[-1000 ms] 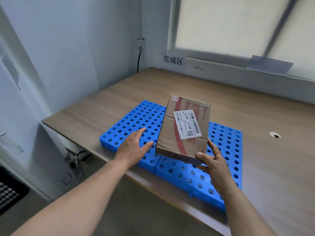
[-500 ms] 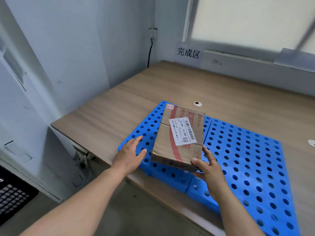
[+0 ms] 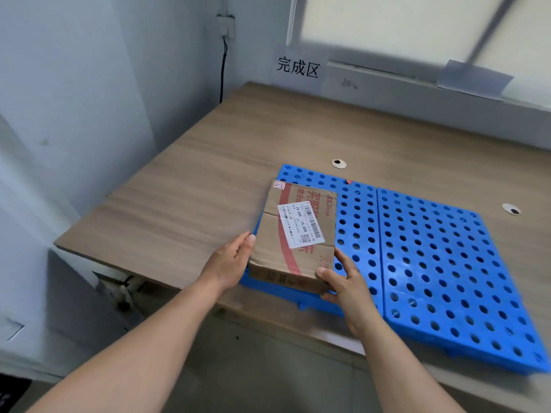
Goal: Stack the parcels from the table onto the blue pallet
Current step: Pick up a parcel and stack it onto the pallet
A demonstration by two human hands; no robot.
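Soft, even daylight — blurred window (image 3: 417, 28), wide-angle bending at edges

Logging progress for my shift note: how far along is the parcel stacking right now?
Done: no released parcel lies on the blue pallet yet. In hand: one parcel over its near left corner, right hand gripping the near corner, left hand against its side; whether it has landed is unclear. Left: release it; other parcels are out of view.

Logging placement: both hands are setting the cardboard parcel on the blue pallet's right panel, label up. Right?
No. The head view shows the parcel over the left panel of the blue pallet, by its left edge. The left hand and right hand are on it, label up.
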